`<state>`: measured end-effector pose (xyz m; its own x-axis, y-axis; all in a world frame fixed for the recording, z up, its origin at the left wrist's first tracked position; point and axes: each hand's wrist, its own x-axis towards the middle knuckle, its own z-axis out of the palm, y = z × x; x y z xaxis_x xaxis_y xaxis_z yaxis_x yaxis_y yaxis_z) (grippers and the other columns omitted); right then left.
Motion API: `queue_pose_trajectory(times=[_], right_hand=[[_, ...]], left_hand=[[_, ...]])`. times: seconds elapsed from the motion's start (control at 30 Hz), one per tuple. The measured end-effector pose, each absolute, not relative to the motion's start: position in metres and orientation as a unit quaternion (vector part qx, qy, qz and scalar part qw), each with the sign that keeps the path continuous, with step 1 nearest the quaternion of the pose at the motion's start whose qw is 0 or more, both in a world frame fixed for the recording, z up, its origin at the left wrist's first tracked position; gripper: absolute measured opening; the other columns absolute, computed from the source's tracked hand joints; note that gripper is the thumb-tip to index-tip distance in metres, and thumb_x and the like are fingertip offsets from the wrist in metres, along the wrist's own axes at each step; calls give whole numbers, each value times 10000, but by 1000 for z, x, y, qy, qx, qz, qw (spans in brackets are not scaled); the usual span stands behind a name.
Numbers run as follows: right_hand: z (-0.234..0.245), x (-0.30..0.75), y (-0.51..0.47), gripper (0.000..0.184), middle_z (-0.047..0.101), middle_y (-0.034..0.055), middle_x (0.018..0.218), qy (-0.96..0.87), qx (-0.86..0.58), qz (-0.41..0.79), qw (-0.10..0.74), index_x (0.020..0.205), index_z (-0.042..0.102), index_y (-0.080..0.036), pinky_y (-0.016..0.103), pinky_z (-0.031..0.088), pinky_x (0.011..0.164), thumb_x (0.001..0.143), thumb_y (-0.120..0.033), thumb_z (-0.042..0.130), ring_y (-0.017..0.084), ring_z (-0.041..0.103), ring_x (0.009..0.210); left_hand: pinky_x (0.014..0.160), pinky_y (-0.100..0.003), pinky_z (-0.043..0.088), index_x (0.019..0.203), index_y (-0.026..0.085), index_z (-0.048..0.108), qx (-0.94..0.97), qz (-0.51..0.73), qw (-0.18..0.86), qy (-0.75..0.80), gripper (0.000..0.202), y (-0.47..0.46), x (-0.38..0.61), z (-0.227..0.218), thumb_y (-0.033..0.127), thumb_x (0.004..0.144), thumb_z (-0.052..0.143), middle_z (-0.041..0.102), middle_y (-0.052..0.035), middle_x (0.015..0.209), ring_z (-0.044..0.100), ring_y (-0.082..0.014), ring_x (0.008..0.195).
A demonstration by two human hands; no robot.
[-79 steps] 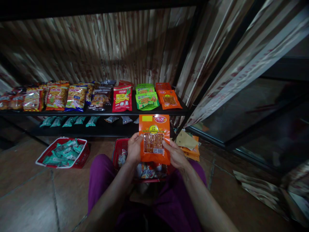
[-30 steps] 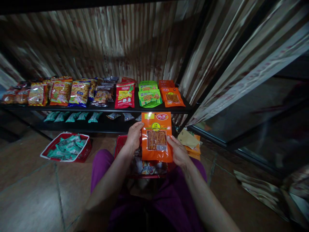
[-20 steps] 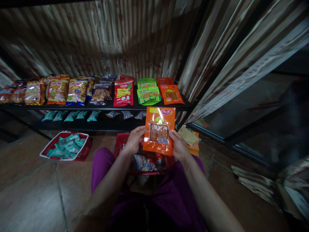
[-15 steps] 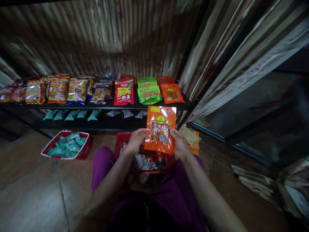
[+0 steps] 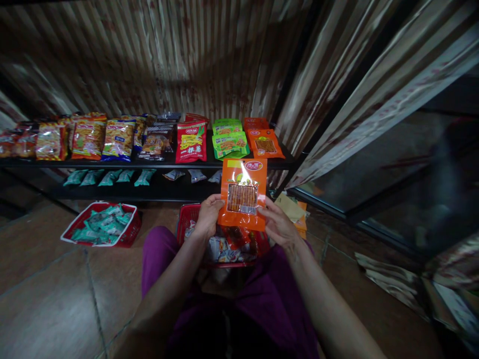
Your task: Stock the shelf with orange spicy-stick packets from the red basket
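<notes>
An orange snack packet (image 5: 243, 219) with a clear window, brown sticks showing through it, is held upright between my hands. My left hand (image 5: 208, 214) pinches its left edge, and my right hand (image 5: 277, 222) grips the lower right edge. Below the packet, a red basket (image 5: 183, 219) between my knees holds small white wrapped snacks and a reddish packet. Just beyond, similar orange packets (image 5: 265, 144) lie at the right end of the shelf's upper board, beside green packets (image 5: 230, 144) and a red packet (image 5: 191, 142).
The black shelf (image 5: 157, 164) also carries several snack bags (image 5: 88, 137) on the left, with teal-wrapped snacks (image 5: 110, 178) on its lower board. A second red basket (image 5: 133, 234) of teal snacks stands on the floor. Cardboard and orange packets (image 5: 301, 227) lie right of my knee.
The orange packet has moved slightly up and left in view, and its tilt has changed, so the sticks inside show more clearly. Both hands keep hold of it.
</notes>
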<state>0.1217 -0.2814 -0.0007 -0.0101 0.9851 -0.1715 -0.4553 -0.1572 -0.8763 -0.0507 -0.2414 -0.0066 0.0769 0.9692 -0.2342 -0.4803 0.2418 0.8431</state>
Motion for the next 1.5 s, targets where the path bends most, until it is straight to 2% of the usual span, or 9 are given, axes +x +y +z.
queue_pose_trajectory(times=[0.23, 0.63, 0.87, 1.03, 1.17, 1.27, 1.37, 1.43, 1.5], right_hand=[[-9, 119, -287, 566, 719, -9, 941, -349, -386, 643, 562, 1107, 597, -282, 340, 510, 805, 564, -154, 694, 207, 662, 895], [-4, 120, -275, 262, 725, -8, 915, -294, -407, 593, 630, 899, 675, -246, 314, 528, 783, 643, -259, 728, 191, 667, 856], [-9, 121, -267, 302, 732, -4, 837, -262, -407, 579, 656, 874, 686, -218, 283, 544, 702, 591, -272, 776, 170, 675, 741], [-10, 117, -265, 302, 734, 1, 830, -263, -404, 578, 658, 862, 687, -214, 294, 539, 731, 581, -271, 778, 186, 678, 799], [-10, 114, -265, 313, 735, -1, 820, -262, -409, 570, 663, 852, 691, -217, 297, 539, 736, 560, -283, 784, 197, 676, 823], [-10, 113, -265, 334, 735, 1, 832, -255, -410, 569, 666, 875, 689, -219, 292, 541, 714, 561, -287, 782, 189, 679, 785], [-12, 111, -263, 340, 734, -5, 835, -245, -412, 561, 675, 886, 685, -228, 287, 537, 714, 564, -281, 783, 178, 678, 767], [-12, 108, -263, 342, 734, -4, 851, -249, -409, 557, 679, 890, 687, -231, 296, 533, 745, 567, -285, 786, 181, 677, 792], [-13, 103, -264, 342, 733, 6, 887, -263, -409, 558, 673, 900, 690, -229, 311, 525, 783, 580, -310, 783, 192, 674, 835]], left_hand=[[553, -240, 449, 723, 149, 611, 300, 544, 664, 417, 190, -242, -54, -8, 186, 540, 641, 641, -4, 621, 577, -125, 536], [550, -226, 440, 735, 161, 628, 340, 517, 672, 408, 173, -249, -54, -11, 213, 574, 662, 643, 5, 621, 575, -118, 535], [575, -221, 439, 756, 154, 614, 351, 504, 670, 417, 206, -250, -56, -21, 238, 576, 668, 653, -2, 645, 576, -113, 554], [578, -229, 454, 803, 152, 603, 357, 503, 656, 435, 193, -250, -55, -26, 227, 626, 619, 644, -3, 661, 579, -116, 561], [661, -252, 487, 955, 161, 592, 431, 524, 551, 486, 262, -249, -54, -26, 192, 696, 573, 664, -50, 837, 616, -140, 702], [861, -343, 471, 1119, 180, 566, 556, 530, 355, 533, 382, -254, -53, -23, 154, 739, 542, 623, -101, 1088, 588, -201, 980], [1030, -412, 351, 1126, 179, 594, 663, 514, 181, 513, 357, -265, -47, -20, 132, 788, 488, 561, -111, 1217, 462, -234, 1188], [1064, -418, 314, 1126, 185, 606, 711, 495, 161, 473, 333, -273, -40, -20, 162, 826, 464, 550, -106, 1249, 427, -235, 1230], [1086, -428, 286, 1191, 194, 574, 735, 474, 194, 445, 364, -279, -32, -23, 227, 839, 488, 504, -105, 1322, 383, -249, 1279]])
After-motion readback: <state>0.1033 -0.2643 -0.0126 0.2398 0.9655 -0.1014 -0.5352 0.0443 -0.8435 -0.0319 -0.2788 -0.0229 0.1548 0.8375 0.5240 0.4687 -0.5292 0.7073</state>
